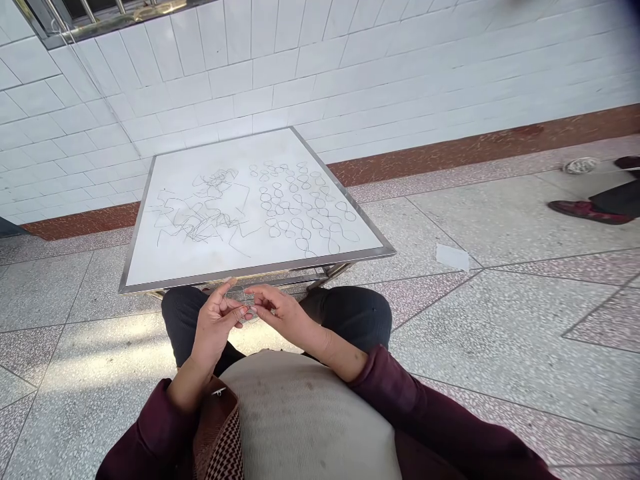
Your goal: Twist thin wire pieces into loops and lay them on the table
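My left hand [216, 327] and my right hand [281, 312] meet above my lap, just in front of the near edge of a small white table [165, 267]. Both pinch a thin bent piece of wire [243, 301] between fingers and thumbs. On the table's left half lies a tangled heap of straight and kinked wire [203, 210]. On its right half lie several wire pieces shaped like figure eights [305, 207], set out in rows.
A white tiled wall [350, 60] with a red-brown skirting stands right behind the table. A scrap of white paper [453, 257] lies on the terrazzo floor at the right. Another person's dark red shoe [583, 211] shows at the far right.
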